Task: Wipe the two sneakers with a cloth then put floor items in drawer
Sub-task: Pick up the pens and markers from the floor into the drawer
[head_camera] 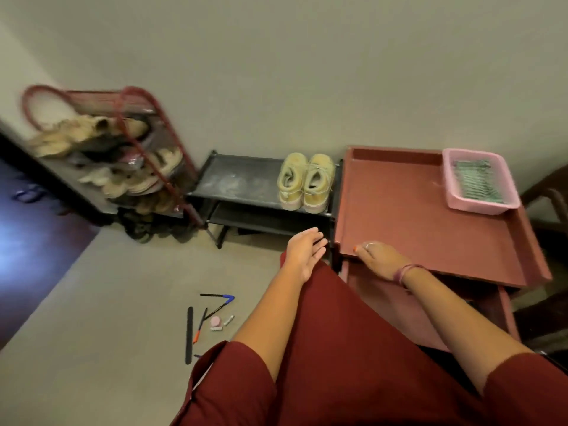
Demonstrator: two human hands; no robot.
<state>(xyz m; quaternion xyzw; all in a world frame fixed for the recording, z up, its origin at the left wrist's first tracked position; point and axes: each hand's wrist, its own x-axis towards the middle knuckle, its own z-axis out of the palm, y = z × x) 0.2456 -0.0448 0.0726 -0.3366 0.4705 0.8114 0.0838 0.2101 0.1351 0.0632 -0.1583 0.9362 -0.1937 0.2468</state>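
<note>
Two pale yellow sneakers (305, 182) stand side by side at the right end of a low black rack (233, 186). On the floor lie pens (216, 299), a long black strip (188, 335), a pink eraser (215, 320) and small white pieces. My left hand (302, 253) hovers open, holding nothing, between the rack and the red table (415, 216). My right hand (381, 259) rests on the table's front left edge, holding nothing. Below it the table's drawer (399, 305) looks pulled out towards me.
A pink basket (479, 204) with something green and striped in it sits at the table's back right corner. A red wire shoe rack (123, 155), full of shoes, leans in the left corner. A dark chair (550, 192) stands at the far right. A dark doorway opens at left.
</note>
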